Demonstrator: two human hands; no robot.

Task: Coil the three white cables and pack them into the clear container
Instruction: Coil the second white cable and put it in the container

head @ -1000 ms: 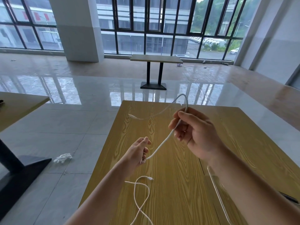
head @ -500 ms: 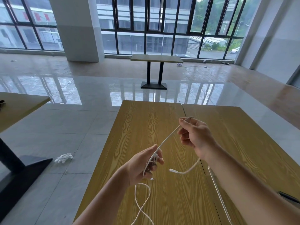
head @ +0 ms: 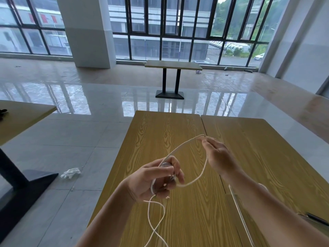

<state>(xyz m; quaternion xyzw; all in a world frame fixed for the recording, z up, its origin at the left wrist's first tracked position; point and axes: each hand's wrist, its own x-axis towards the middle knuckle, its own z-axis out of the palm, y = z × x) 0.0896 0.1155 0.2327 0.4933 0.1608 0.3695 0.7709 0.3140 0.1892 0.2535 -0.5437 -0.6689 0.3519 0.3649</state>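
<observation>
Above the wooden table (head: 160, 132) my left hand (head: 153, 180) grips a white cable (head: 204, 168) with loops of it gathered in its fingers. From there the cable arcs up and to the right to my right hand (head: 217, 155), which pinches the top of the loop, then curves back down to the left hand. A loose tail of cable (head: 154, 223) hangs below my left hand toward the bottom edge. The clear container (head: 238, 207) shows only as a thin transparent edge under my right forearm.
A second table (head: 173, 65) stands on the glossy floor ahead. Another table (head: 21, 116) with a black base is at the left. A crumpled white item (head: 70, 172) lies on the floor. A dark object (head: 316, 218) lies at the table's right edge.
My left hand has risen and now holds more gathered loops. My right hand has dropped and drawn the cable into a wide loop; the loose end that hung between the hands is gone.
</observation>
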